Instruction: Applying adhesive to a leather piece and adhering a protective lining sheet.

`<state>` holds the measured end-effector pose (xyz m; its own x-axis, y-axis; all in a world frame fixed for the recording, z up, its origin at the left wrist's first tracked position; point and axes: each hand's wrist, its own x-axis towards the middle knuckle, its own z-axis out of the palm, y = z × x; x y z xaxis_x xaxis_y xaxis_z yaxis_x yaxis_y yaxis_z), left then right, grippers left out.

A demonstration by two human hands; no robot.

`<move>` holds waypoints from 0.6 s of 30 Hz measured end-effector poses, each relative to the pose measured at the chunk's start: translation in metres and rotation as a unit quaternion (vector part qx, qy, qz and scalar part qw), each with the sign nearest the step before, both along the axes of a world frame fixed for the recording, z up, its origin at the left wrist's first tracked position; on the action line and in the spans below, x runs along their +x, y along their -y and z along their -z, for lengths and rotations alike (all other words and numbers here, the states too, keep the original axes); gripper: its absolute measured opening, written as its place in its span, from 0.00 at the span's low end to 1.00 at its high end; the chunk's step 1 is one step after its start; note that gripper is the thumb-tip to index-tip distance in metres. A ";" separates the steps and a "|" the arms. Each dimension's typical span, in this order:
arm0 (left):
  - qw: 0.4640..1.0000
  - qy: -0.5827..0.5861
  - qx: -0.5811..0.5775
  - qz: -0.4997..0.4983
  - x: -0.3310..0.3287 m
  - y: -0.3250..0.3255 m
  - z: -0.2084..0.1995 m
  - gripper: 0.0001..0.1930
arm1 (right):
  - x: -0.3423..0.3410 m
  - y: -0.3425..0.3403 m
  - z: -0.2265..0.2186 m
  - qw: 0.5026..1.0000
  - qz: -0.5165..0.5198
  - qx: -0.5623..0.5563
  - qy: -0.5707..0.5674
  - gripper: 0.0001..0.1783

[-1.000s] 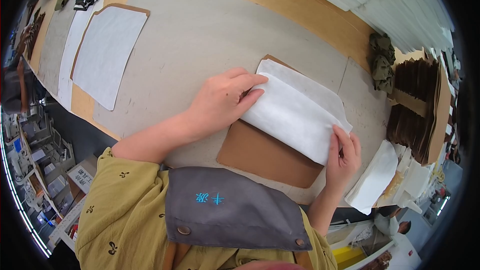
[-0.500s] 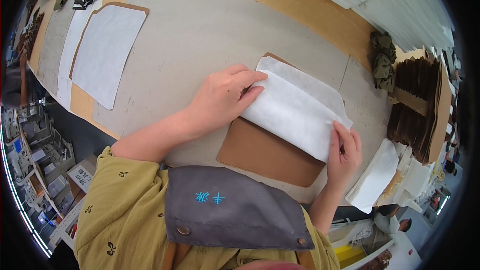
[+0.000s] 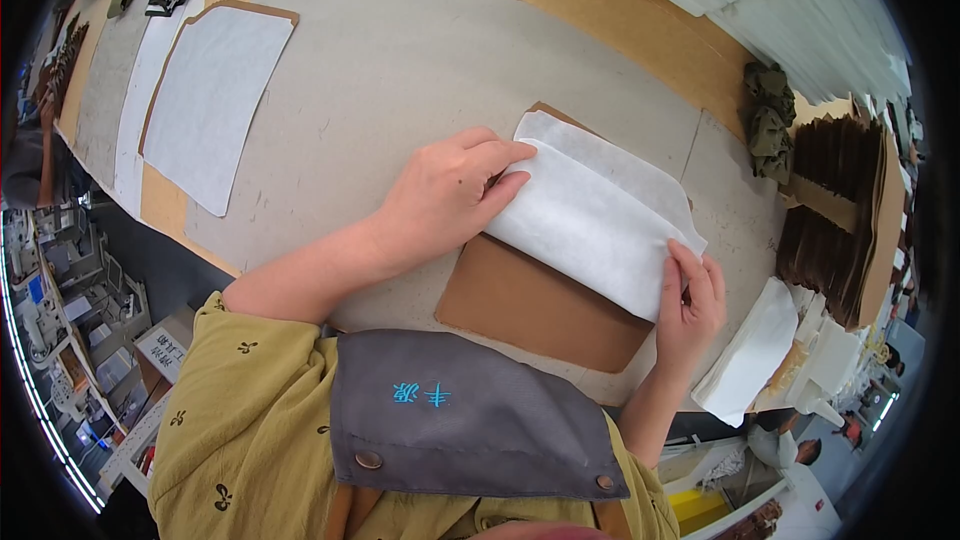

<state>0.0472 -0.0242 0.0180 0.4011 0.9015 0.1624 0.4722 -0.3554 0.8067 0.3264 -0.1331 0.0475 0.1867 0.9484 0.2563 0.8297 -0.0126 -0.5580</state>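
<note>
A white sheet of backing fabric [image 3: 590,230], doubled over along its length, lies partly over a brown fabric panel [image 3: 540,305]. The panel's near part shows below the fold, and a sliver of brown shows at the sheet's far corner. My left hand [image 3: 450,185] pinches the left end of the fold between thumb and fingers. At the right end, my right hand [image 3: 690,290] grips the fold the same way. Both forearms reach in from the near side of the table.
At the left lies another brown panel with a white sheet [image 3: 215,105] on it. A stack of brown pieces [image 3: 835,220] stands at the right, beside crumpled olive cloth [image 3: 768,120]. Folded white sheets [image 3: 750,350] lie nearer. White layered material [image 3: 760,0] fills the far right.
Hardly anything differs. Both hands keep their hold on the fold, and the sheet and panel stay in place, with only a tiny shift of the view.
</note>
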 end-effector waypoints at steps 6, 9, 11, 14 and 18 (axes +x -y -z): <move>1.000 0.004 -0.001 -0.004 0.000 0.001 0.001 0.11 | 0.000 -0.001 0.001 1.000 -0.003 0.004 0.006 0.11; 1.000 -0.008 0.004 -0.002 0.000 0.000 0.000 0.11 | 0.001 -0.001 0.002 1.000 -0.003 0.004 0.007 0.11; 1.000 -0.010 0.005 -0.002 0.000 0.001 -0.001 0.11 | 0.001 -0.001 0.002 1.000 -0.002 0.003 0.004 0.11; 1.000 -0.006 0.005 -0.001 0.001 0.001 0.001 0.11 | 0.001 -0.001 0.002 1.000 -0.002 0.005 0.003 0.11; 0.999 0.018 -0.038 0.002 0.005 0.001 0.001 0.12 | 0.002 0.001 0.002 1.000 0.009 -0.002 0.022 0.11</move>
